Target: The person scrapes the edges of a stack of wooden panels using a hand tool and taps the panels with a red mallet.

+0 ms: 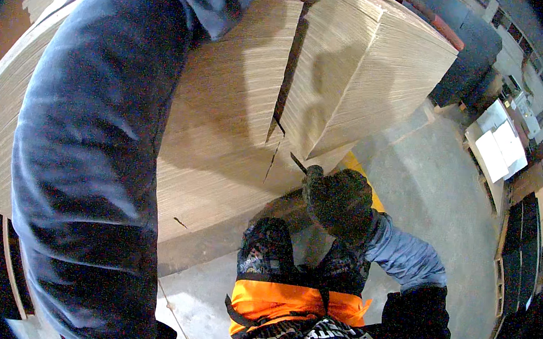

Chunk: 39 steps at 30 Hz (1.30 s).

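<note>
My right hand (pixel 340 201), in a dark glove, is closed around a thin dark pointed tool (pixel 297 163). The tool's tip points up and left, close to the lower corner of a tall stack of cardboard sheets (pixel 384 82). The hand hides the rest of the tool, so I cannot tell its exact kind. A second cardboard stack (pixel 232 100) stands left of a dark narrow gap, with a few dark slits low on its side. My left arm, in a dark blue sleeve (pixel 96 153), reaches up across this stack; its hand lies beyond the upper edge.
Grey concrete floor (pixel 437 211) with a yellow stripe (pixel 365 182) lies at right. Pale sheets rest on a stand (pixel 499 149) farther right, above dark racks or pallets (pixel 520 252). A reddish rod-like thing (pixel 445 30) shows behind the right stack's top.
</note>
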Each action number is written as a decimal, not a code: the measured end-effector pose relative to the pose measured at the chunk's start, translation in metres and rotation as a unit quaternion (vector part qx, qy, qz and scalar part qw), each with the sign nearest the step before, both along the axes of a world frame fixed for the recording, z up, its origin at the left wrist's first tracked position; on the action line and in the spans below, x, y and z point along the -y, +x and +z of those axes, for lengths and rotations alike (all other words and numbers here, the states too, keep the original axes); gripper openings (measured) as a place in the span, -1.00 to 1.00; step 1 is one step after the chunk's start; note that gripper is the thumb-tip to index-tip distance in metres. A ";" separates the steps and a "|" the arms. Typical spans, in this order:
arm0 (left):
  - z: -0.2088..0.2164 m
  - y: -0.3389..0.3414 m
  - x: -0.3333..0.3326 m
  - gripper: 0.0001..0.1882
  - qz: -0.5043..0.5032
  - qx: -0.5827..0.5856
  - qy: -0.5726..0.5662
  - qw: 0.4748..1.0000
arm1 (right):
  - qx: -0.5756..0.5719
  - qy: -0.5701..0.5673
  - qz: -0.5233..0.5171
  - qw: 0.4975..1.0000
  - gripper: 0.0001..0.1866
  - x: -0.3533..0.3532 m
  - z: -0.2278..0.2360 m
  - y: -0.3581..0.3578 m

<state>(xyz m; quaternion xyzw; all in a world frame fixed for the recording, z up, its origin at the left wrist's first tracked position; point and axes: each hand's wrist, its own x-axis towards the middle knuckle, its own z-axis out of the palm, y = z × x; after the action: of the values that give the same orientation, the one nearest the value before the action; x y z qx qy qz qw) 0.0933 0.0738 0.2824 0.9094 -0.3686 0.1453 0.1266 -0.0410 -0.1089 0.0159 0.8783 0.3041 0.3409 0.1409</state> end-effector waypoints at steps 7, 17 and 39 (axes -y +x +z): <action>-0.006 0.020 -0.005 -0.67 -0.035 0.025 0.021 0.999 | -0.084 -0.004 0.003 0.996 -0.70 -0.001 0.020 0.017; -0.003 0.005 -0.004 -0.72 -0.034 0.024 0.043 0.998 | -0.062 -0.008 0.060 0.996 -0.65 -0.001 0.007 0.004; -0.007 0.014 -0.005 -0.65 0.026 0.041 0.015 0.999 | 0.302 -0.295 -0.061 0.905 -0.76 0.030 0.016 0.059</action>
<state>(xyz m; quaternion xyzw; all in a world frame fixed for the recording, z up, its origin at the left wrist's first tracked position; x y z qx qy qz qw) 0.1073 0.0793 0.2752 0.9139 -0.3514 0.1801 0.0942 0.0178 -0.1392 0.0323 0.6686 0.2799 0.4754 0.4987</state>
